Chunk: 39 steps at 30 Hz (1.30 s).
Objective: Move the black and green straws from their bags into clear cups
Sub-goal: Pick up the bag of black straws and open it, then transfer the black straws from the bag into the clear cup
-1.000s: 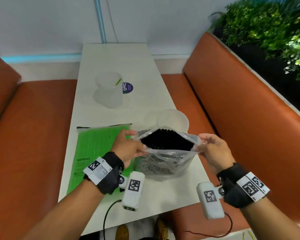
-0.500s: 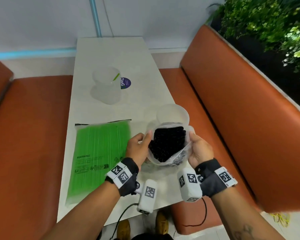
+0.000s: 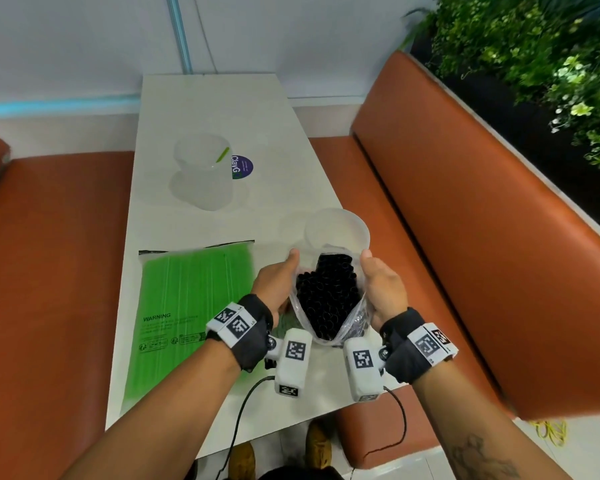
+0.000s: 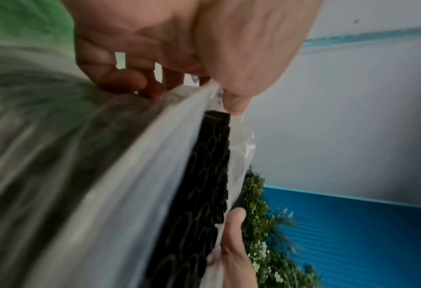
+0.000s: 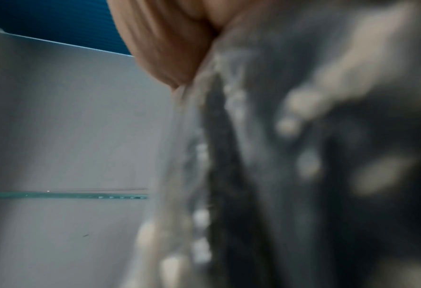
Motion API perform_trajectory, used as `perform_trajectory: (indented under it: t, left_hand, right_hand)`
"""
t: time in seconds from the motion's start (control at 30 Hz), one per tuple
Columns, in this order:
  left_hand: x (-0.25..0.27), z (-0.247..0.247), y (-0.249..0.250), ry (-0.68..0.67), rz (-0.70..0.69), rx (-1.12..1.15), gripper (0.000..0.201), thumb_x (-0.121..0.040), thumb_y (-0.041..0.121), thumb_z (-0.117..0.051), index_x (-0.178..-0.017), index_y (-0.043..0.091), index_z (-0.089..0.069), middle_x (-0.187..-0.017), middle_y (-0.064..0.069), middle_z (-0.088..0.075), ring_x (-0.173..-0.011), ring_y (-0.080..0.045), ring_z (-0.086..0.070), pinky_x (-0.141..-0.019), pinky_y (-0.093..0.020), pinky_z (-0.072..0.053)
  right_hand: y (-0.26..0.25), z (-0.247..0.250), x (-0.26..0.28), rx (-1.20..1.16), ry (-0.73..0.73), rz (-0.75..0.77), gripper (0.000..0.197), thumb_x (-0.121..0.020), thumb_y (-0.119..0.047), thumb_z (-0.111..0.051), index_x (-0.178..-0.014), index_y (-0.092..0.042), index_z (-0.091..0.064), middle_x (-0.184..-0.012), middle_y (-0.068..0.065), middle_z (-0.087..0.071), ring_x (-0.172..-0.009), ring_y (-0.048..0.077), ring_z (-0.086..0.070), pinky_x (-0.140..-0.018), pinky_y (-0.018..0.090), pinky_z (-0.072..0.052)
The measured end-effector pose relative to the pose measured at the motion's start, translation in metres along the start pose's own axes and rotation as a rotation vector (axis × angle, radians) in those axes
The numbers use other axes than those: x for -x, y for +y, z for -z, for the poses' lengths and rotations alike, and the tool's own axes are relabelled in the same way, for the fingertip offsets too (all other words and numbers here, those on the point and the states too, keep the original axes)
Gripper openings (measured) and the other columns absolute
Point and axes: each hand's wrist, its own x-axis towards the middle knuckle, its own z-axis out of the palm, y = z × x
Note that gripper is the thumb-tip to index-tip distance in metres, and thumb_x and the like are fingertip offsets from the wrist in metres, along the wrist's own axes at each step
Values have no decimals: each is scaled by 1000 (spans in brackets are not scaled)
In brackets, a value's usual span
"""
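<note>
A clear bag (image 3: 300, 306) packed with black straws (image 3: 326, 296) stands upright at the table's near right, its mouth open towards me. My left hand (image 3: 274, 282) grips its left side, thumb on the rim, and my right hand (image 3: 381, 289) grips its right side. In the left wrist view the black straws (image 4: 204, 194) show end-on inside the bag (image 4: 130, 175), held by the left hand (image 4: 180, 48). In the right wrist view the bag (image 5: 303, 155) is a blur beside the right hand (image 5: 175, 39). A clear cup (image 3: 336, 230) stands just behind the bag. The green straw bag (image 3: 187, 306) lies flat to the left.
A second clear cup (image 3: 205, 168) holding one green straw (image 3: 222, 154) stands farther back on the white table (image 3: 222, 98), next to a round purple sticker (image 3: 242, 167). Orange bench seats (image 3: 465, 202) flank the table, with a plant wall (image 3: 534, 64) at the right.
The bag has been turned upright and squeezed narrower between both hands, which have drawn closer together. Its mouth now faces up towards me, just in front of the near cup.
</note>
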Motion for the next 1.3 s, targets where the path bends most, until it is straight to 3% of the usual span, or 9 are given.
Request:
perform_trajectory:
  t: [0.1,0.27,0.43,0.6,0.8,0.93,1.0,1.2,1.3]
  left_hand:
    - [0,-3,6,-126,-44,-68,36,-92,55,-49,-106,26,-67,-102,7,-71,-89,-4,-66,-71,-21,-49]
    - [-9,-3,12,-84,115,-94,75,-75,72,-57,-123,15,-57,-112,3,-63,-93,-17,-63,-79,-31,-53]
    - [-26,-3,12,26,195,-42,62,-83,47,-65,-125,2,-58,-119,-18,-65,-100,-31,-66,-92,-45,-53]
    - [-24,-3,7,20,211,-6,42,-92,16,-58,-128,-5,-54,-134,-25,-55,-89,-25,-56,-56,-26,-50]
    - [3,22,-10,-87,239,290,51,-83,37,-71,-125,11,-57,-125,-16,-61,-107,-28,-59,-93,-41,-52]
    - [28,31,-22,-63,181,-134,63,-66,58,-74,-111,18,-55,-85,-4,-61,-61,-17,-58,-55,-28,-51]
    - [36,29,-22,-214,251,-91,60,-76,59,-65,-110,11,-56,-73,-9,-62,-55,-23,-65,-50,-29,-54]
    - [38,26,-12,-250,260,269,5,-92,0,-55,-93,4,-51,-86,-25,-65,-72,-37,-72,-56,-38,-60]
    - [39,25,-10,-282,304,491,26,-91,-13,-44,-73,6,-47,-76,-27,-65,-70,-35,-73,-61,-42,-62]
  right_hand:
    - [-2,3,1,0,-63,20,21,-94,-25,-61,-100,-7,-69,-99,19,-74,-88,29,-73,-73,36,-59]
    - [-1,2,-1,14,-25,-17,28,-95,-22,-60,-107,2,-71,-105,23,-72,-99,37,-70,-89,45,-55]
    - [-4,1,-5,27,85,-34,24,-92,-19,-67,-96,4,-69,-89,16,-76,-82,28,-75,-75,38,-62]
    - [-9,0,-6,63,108,-103,22,-93,-7,-62,-95,15,-61,-74,19,-71,-51,17,-64,-56,25,-59]
    - [-6,20,-1,-96,-37,-108,6,-95,-2,-56,-93,2,-60,-69,10,-71,-62,18,-65,-70,34,-56]
    - [-2,36,5,239,6,-66,35,-89,-7,-68,-120,-2,-53,-95,13,-69,-80,26,-63,-78,43,-52]
    - [-5,37,11,599,51,-67,33,-86,-31,-73,-103,-8,-58,-79,4,-64,-62,17,-59,-54,33,-52]
    - [-16,47,22,381,-23,-164,16,-94,-5,-61,-79,-5,-56,-62,11,-62,-48,19,-57,-45,28,-55]
    - [-20,48,22,21,-9,-253,16,-94,13,-42,-93,1,-53,-78,17,-61,-64,25,-63,-56,36,-61]
